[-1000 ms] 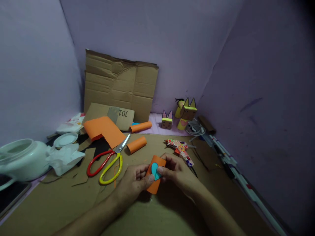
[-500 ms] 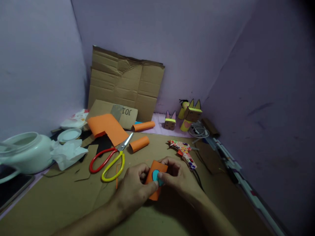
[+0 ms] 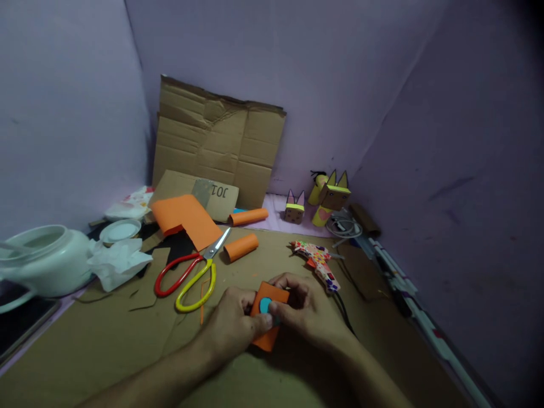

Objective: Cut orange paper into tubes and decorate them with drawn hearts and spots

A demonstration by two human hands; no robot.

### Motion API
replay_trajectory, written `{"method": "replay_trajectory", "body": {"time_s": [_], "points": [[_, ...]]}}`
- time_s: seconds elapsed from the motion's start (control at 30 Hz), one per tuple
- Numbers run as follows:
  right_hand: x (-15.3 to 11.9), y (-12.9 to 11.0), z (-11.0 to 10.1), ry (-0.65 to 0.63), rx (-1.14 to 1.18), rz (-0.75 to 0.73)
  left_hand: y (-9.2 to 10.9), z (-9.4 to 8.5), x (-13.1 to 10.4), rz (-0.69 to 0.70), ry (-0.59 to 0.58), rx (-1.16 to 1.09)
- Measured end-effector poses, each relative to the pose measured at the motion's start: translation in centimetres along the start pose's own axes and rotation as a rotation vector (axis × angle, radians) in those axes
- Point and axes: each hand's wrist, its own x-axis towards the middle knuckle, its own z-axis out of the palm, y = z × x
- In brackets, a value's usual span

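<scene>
One held orange piece (image 3: pixel 275 292), two orange rolls (image 3: pixel 241 247), one glue gun (image 3: pixel 315 256)

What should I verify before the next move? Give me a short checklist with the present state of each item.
1. Orange piece held by both hands: ok; the left hand and right hand grip it.
2. Blue patch on the face of the orange piece: ok.
3. Whole blue patch pressed flat: cannot tell; the thumbs hide part of it.
4. Scissors out of the hands: ok; they lie to the left, apart from both.
5. Glue gun cool: cannot tell; it lies beyond the right hand.
6. Cord clear of the right arm: cannot tell; it runs very close.
</scene>
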Motion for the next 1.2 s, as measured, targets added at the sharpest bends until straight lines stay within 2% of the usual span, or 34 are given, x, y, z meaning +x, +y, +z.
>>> {"method": "replay_trajectory", "body": {"time_s": [0.07, 0.17, 0.3, 0.4, 0.57, 0.73, 0.93, 1.2], "points": [[-0.1, 0.0, 0.3, 0.01, -0.054, 0.006, -0.1, 0.0, 0.0, -0.02, 0.024, 0.012], [0.0, 0.1, 0.3, 0.102, -0.115, 0.001, -0.2, 0.1, 0.1, -0.033, 0.048, -0.052], [0.2, 0.0, -0.3, 0.225, 0.033, 0.065, -0.1, -0.1, 0.4, -0.045, 0.117, -0.087], [0.2, -0.1, -0.6, 0.184, 0.187, 0.174, 0.1, -0.3, 0.4, -0.048, 0.154, -0.14], [0.2, -0.2, 0.1, 0.061, 0.172, 0.267, 0.2, -0.3, 0.4, -0.006, 0.126, -0.146], [0.3, 0.1, 0.9, 0.12, 0.23, 0.247, 0.1, -0.1, 0.2, 0.015, 0.086, -0.108], [0.4, 0.4, 1.4, 0.208, 0.296, 0.304, 0.7, 0.2, 0.2, 0.038, 0.048, -0.133], [0.4, 0.4, 2.1, 0.317, 0.292, 0.288, 0.0, 0.4, 0.3, 0.036, 0.126, -0.075]]}}
